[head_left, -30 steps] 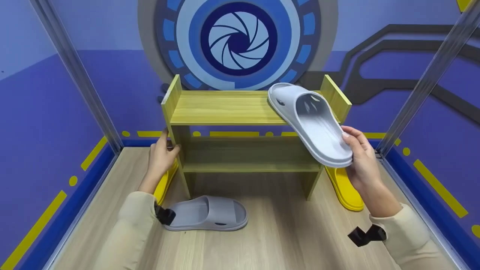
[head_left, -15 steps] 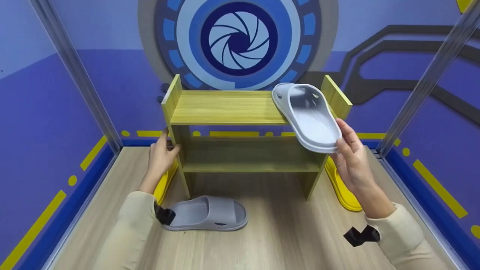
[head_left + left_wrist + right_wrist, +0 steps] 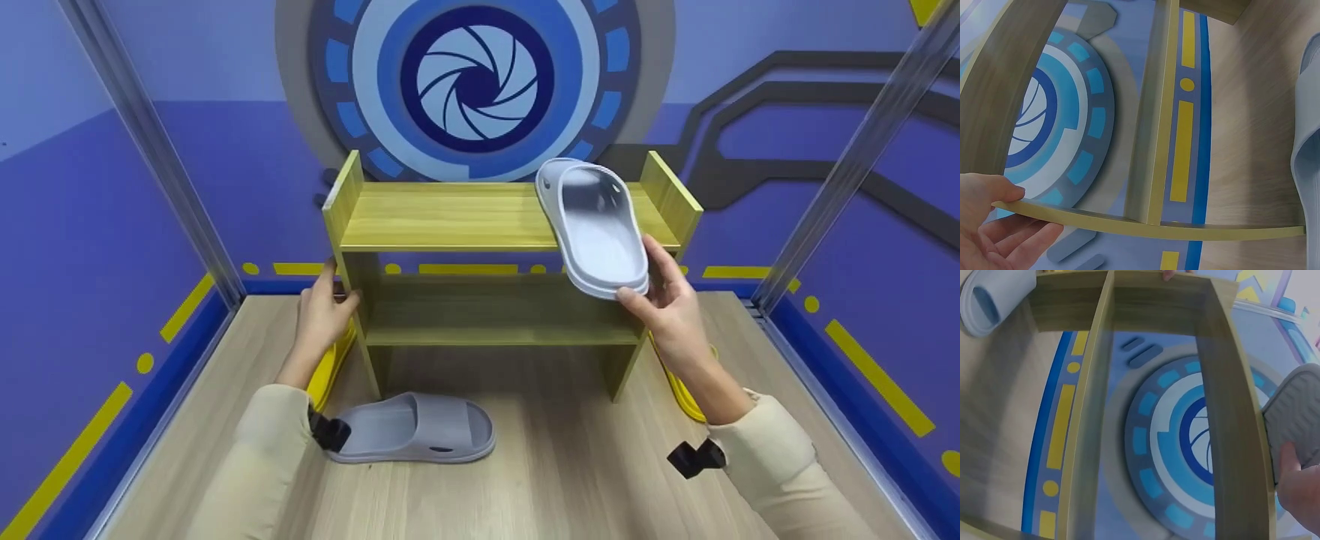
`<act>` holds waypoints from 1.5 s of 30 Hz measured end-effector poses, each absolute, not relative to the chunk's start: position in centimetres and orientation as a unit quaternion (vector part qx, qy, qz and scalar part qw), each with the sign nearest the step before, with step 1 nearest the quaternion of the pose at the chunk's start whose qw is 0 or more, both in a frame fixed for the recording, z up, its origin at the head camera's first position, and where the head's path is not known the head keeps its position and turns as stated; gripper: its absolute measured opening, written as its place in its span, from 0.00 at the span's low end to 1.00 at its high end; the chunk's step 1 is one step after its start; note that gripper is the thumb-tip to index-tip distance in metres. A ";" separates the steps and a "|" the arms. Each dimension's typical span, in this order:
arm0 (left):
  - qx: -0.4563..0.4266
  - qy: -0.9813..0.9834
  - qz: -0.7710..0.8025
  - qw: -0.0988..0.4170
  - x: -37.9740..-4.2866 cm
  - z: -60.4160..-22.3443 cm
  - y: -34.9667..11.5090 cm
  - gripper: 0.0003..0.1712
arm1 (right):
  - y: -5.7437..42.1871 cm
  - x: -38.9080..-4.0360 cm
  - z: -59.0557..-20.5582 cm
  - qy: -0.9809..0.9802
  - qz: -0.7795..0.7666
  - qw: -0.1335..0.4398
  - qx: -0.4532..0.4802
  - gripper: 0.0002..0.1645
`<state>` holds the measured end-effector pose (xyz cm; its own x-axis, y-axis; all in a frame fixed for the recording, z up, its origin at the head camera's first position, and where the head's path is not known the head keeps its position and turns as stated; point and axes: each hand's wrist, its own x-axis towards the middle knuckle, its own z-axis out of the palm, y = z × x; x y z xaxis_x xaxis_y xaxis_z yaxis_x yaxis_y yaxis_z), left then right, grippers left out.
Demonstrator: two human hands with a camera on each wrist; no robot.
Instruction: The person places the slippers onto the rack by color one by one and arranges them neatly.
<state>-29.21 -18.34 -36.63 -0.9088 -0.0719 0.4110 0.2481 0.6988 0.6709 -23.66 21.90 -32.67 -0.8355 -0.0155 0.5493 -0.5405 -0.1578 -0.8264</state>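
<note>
My right hand (image 3: 679,326) pinches a light grey slide slipper (image 3: 602,244) by its heel end, thumb at the near edge. The slipper slants over the right part of the top board of a yellowish wooden shoe rack (image 3: 450,214), toe toward the back. Its ridged sole (image 3: 1297,413) faces the rack's top board in the right wrist view; whether they touch is hard to tell. At the rack's left side panel, my left hand (image 3: 322,311) grips the edge between thumb and fingers. A second grey slipper (image 3: 442,427) lies sideways on the floor in front.
Partly hidden yellow slippers lie on the wood floor beside the rack, one on the left (image 3: 328,371) and one on the right (image 3: 686,397). A patterned blue-purple wall (image 3: 240,180) stands close behind. Metal posts (image 3: 847,157) frame both sides.
My right hand has moved left with the grey slipper, which has turned more toward pointing straight back and sits nearer the rack's middle. My left hand has stayed on the side panel.
</note>
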 end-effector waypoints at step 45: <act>-0.058 -0.896 -0.383 0.215 -29.1 -36.7 -18.4 0.31 | 20.8 -24.8 -30.3 -0.730 0.603 0.296 0.128 0.32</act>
